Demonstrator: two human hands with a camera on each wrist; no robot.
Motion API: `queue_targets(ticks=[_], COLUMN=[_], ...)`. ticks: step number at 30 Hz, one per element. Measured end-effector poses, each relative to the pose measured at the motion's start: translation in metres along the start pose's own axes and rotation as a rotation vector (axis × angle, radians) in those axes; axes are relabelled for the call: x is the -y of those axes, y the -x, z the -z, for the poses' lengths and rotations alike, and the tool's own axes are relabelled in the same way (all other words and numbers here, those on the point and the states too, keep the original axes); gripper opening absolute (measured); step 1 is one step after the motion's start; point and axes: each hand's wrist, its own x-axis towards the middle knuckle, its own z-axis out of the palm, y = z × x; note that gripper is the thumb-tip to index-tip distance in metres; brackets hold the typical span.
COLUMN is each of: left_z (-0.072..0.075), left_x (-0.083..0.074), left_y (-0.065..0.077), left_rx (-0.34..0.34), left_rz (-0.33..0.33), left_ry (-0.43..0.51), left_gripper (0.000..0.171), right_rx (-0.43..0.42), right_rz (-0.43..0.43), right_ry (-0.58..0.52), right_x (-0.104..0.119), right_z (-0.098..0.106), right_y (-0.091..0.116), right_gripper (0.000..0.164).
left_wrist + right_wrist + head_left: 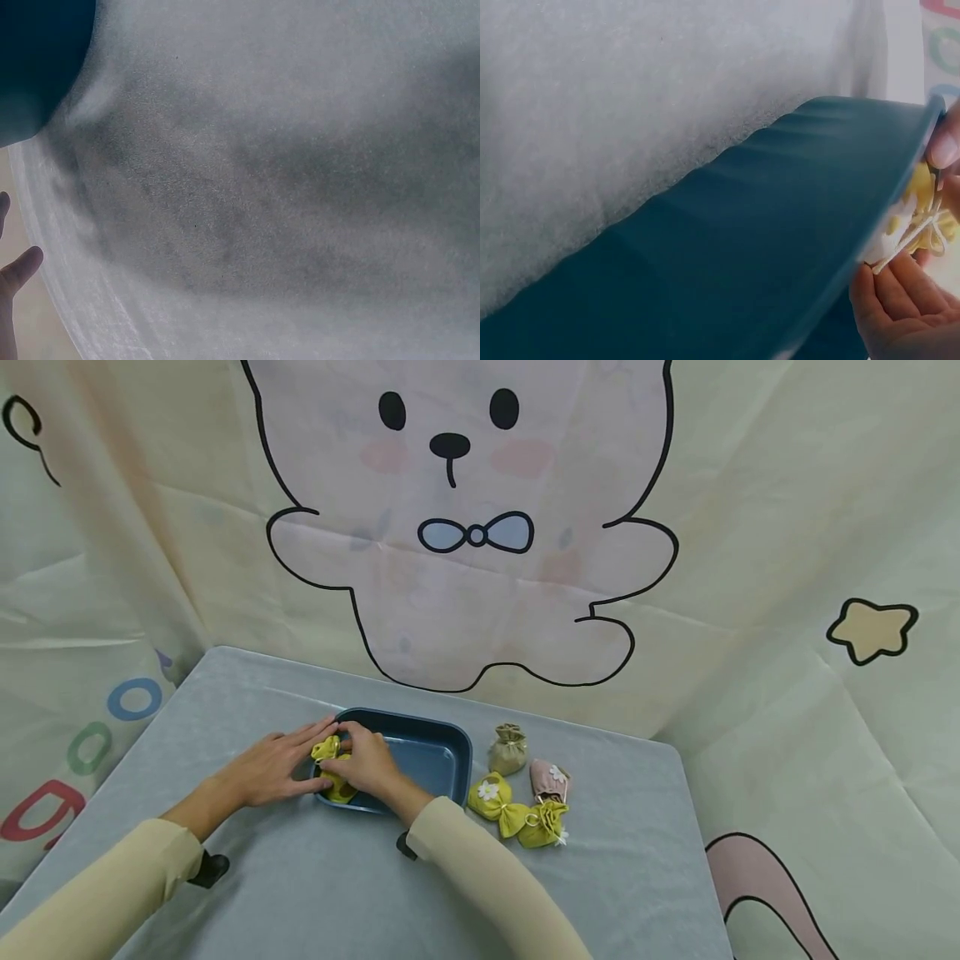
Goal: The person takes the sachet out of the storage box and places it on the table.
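Observation:
A yellow drawstring pouch (339,789) is at the left end of a dark blue tray (427,764); its light cord and a white patch show in the right wrist view. My right hand (369,768) reaches over the tray and holds this pouch, its fingers (904,289) bent against it. My left hand (281,768) lies along the tray's left end, fingers stretched to the rim and thumb near the pouch's lower side. Part of the pouch is hidden behind the right hand. The left wrist view shows mostly cloth, with fingertips (28,262) at its left edge.
Right of the tray stand an olive pouch (508,750), a pink pouch (549,781) with a white flower, and two yellow pouches, one with a flower on its front (489,795) and one nearer the front (542,831). A grey-blue cloth (300,893) covers the table; a printed curtain hangs behind.

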Motion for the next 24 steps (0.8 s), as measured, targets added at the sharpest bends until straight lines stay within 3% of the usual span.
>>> queue_targets(ticks=[5,11,24], left_z=[-0.0010,-0.0020,-0.0019], left_x=[0.0001,0.0009,0.0004], left_y=[-0.0005,-0.0016,-0.0015], left_rx=[0.003,0.011,0.014], left_rz=[0.002,0.011,0.017], left_ry=[-0.004,0.004,-0.004], left_gripper=[0.089,0.089,0.090], right_rx=[-0.041,-0.085,-0.121], right_rz=[-0.016,-0.022,-0.022], right_ry=[0.062,0.053,0.056], right_x=[0.0006,0.0017,0.0049], right_z=[-0.0035,-0.0058,-0.0095], right_y=[-0.0014,-0.0034,-0.0013], right_gripper=[0.067,0.077,0.071])
